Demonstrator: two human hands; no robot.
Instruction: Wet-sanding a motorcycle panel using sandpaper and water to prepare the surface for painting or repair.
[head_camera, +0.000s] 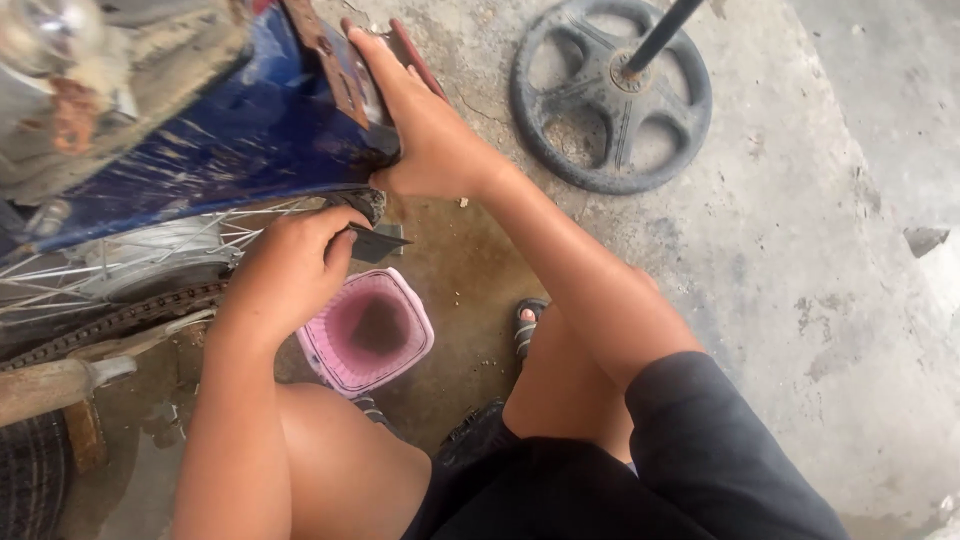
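Crouching over a pink plastic container on wet concrete, a person pinches a small dark scrap in the left hand just above it, while the right hand presses flat, fingers spread, against a motorcycle's scratched blue rear fender. Beyond lies a black wheel-shaped stand base.

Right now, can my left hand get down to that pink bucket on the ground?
Probably yes. The left hand hovers just above and beside the pink bucket, with nothing between them, though it already pinches a small dark flat piece.
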